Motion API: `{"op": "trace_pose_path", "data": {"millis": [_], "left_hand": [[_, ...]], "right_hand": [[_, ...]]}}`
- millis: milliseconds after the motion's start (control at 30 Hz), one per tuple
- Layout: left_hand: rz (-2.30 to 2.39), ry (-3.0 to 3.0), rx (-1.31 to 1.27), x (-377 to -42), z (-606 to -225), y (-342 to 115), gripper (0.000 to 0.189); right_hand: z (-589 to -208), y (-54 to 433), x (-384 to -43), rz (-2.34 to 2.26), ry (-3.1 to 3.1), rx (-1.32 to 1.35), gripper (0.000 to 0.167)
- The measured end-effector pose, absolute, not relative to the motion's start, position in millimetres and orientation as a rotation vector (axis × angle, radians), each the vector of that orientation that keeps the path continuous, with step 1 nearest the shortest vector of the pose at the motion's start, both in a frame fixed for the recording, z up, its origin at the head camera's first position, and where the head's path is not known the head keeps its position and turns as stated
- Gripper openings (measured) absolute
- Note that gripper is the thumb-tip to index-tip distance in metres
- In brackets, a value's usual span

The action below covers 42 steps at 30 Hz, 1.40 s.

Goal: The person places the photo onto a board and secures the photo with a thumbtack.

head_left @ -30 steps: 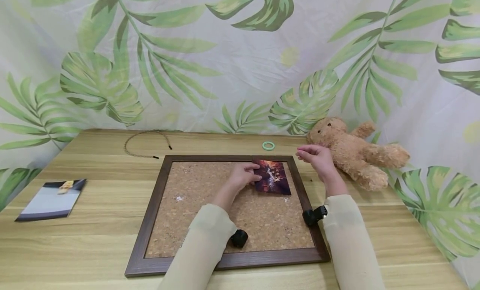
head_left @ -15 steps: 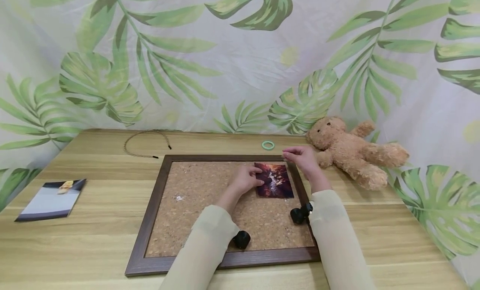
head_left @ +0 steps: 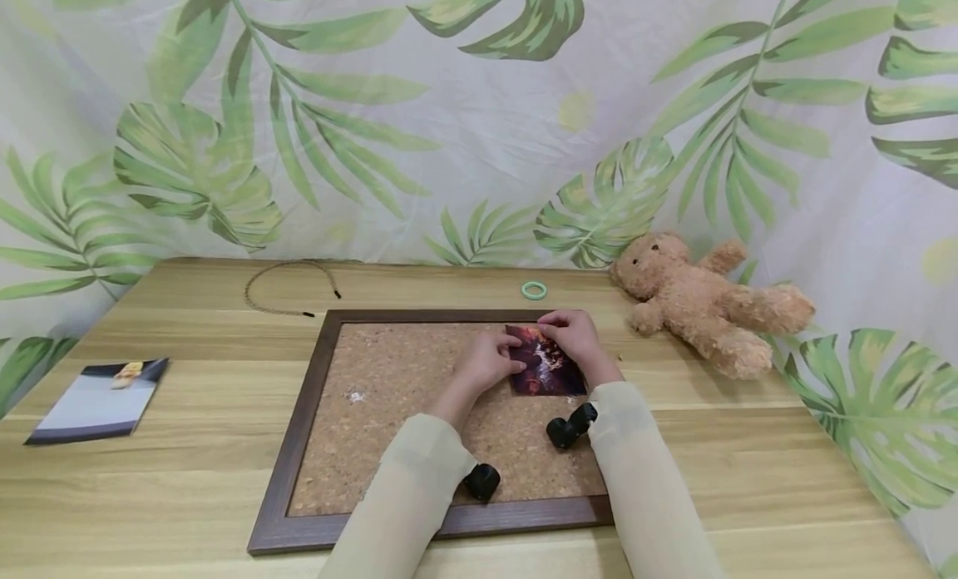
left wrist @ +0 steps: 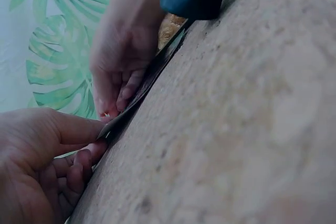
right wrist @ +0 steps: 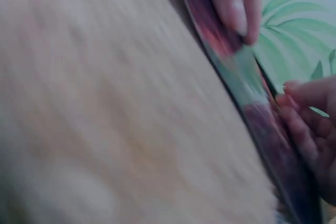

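Observation:
A framed corkboard [head_left: 397, 396] lies on the wooden table. Over its upper right part is a dark photo card [head_left: 549, 381] with a red and orange picture. My left hand [head_left: 486, 359] pinches the card's left edge between thumb and fingers, as the left wrist view shows. My right hand [head_left: 575, 336] is above the card's top edge, its fingertips pinched together. Between them, in the right wrist view, shows a tiny shiny point, which looks like a push pin [right wrist: 285, 88]; most of it is hidden by the fingers.
A brown teddy bear [head_left: 696, 300] lies at the back right. A green ring [head_left: 534, 290] sits behind the board, and a thin cord [head_left: 258, 278] curves at the back left. Another photo card [head_left: 101, 404] lies at the left. A leaf-print cloth [head_left: 479, 130] hangs behind.
My right hand has moved left and down, from beside the bear to the card's top edge. The card has shifted slightly right and down with my left hand still pinching it.

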<state>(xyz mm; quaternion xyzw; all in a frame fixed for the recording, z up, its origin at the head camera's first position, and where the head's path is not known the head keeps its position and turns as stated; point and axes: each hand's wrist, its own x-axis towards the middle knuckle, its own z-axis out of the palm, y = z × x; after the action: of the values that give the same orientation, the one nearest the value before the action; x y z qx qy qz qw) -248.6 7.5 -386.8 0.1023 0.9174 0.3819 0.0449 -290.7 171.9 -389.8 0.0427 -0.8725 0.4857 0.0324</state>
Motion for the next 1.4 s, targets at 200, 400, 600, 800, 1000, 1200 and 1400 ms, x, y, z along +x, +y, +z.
{"op": "trace_pose_path", "data": {"millis": [200,400,600,800,1000,1200,1400], "left_hand": [[1.108,2.849,0.349,-246,-388,8,0.038],[0.924,3.005,0.384,-241,-386,8,0.038],[0.677,3.145,0.480,-237,-391,7,0.039],[0.526,3.114,0.546,-238,-396,7,0.045],[0.520,3.048,0.545,-236,-395,7,0.053],[0.553,3.016,0.537,-235,-393,7,0.054],[0.581,3.010,0.543,-234,-392,7,0.054]], "right_hand": [[-398,171,-290,1.341,-2.696,0.115,0.013],[-397,170,-289,1.315,-2.705,0.138,0.014],[-397,169,-289,1.308,-2.708,0.150,0.013],[-395,167,-288,1.292,-2.725,0.134,0.013],[-394,166,-287,1.257,-2.745,0.123,0.013],[-394,166,-288,1.240,-2.768,0.100,0.011],[-395,165,-288,1.199,-2.797,0.074,0.010]]}}
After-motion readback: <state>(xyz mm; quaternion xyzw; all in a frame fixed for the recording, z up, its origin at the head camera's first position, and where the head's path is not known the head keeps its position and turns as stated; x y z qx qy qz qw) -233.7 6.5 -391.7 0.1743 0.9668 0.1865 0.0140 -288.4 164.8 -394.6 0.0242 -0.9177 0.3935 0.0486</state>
